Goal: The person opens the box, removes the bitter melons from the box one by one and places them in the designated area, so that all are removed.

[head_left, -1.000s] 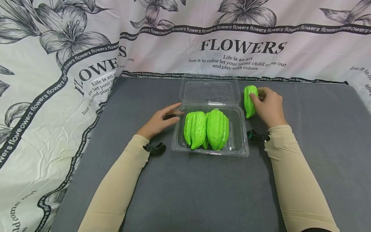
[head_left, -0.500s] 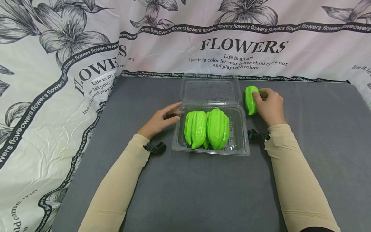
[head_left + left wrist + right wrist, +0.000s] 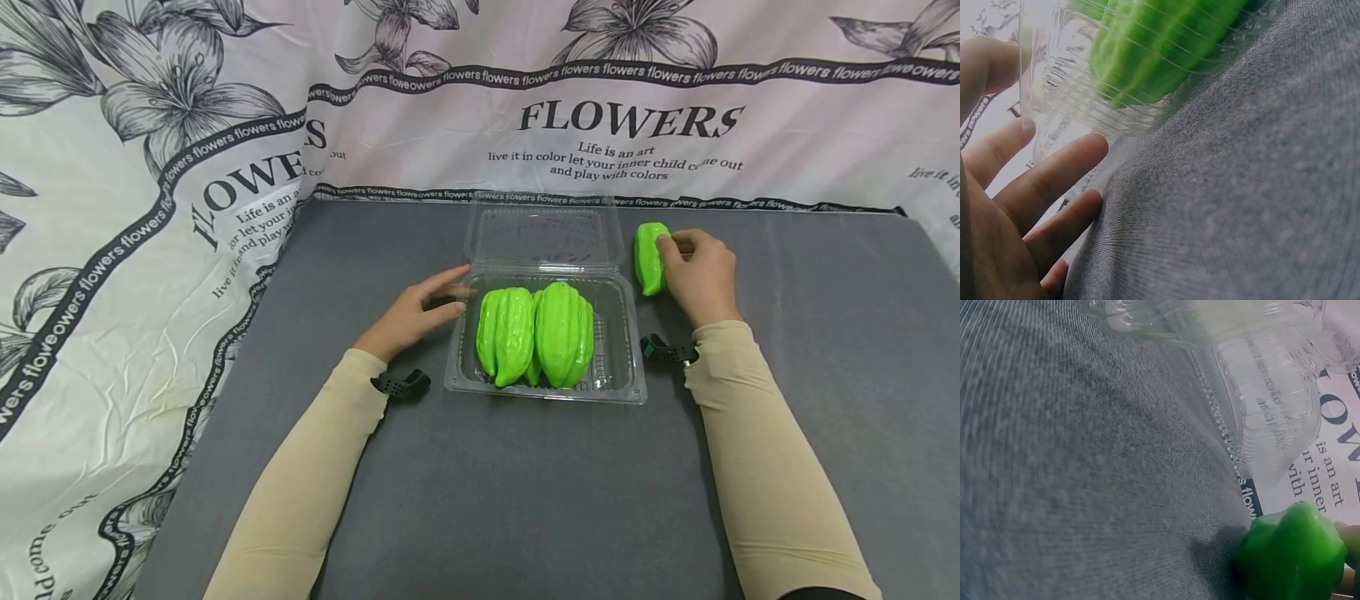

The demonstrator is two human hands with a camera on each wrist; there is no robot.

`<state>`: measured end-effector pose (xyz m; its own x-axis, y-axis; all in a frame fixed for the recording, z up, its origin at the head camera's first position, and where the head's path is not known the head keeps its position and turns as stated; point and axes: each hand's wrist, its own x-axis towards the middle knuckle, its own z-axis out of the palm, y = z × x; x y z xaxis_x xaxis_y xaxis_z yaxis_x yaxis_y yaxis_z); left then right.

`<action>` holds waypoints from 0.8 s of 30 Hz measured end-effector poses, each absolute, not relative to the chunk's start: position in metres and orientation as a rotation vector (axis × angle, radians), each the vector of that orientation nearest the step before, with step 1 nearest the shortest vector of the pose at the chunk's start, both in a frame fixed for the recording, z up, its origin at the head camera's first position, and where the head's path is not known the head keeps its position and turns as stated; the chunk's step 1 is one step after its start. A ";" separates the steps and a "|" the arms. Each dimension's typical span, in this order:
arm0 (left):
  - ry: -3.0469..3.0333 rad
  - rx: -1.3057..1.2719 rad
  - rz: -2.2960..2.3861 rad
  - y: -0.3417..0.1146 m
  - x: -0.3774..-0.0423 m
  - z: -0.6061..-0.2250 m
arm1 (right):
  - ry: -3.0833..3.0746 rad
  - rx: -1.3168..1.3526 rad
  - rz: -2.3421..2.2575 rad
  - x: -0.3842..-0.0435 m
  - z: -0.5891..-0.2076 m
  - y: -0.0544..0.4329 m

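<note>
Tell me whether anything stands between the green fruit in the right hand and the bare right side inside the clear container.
Only the container's right wall visibly stands between the green fruit and that space; the open lid leaves the top uncovered.

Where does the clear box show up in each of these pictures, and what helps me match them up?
Head: the box sits near the middle, its lid open behind it.
Left wrist: the box spans the top, mostly left of centre.
Right wrist: the box runs along the top, its lid right of centre.
Shared landmark: the gray table shows in all three.
</note>
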<state>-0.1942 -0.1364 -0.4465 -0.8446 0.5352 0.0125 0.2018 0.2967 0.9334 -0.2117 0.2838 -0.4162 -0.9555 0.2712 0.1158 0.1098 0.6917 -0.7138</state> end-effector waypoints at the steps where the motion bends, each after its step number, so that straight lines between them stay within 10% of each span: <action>1: 2.271 0.670 1.561 -0.136 -0.194 -0.446 | -2.690 -0.305 1.117 -0.212 -0.416 0.283; 24: 2.259 0.670 1.569 -0.136 -0.194 -0.445 | -2.733 -0.291 1.095 -0.212 -0.413 0.280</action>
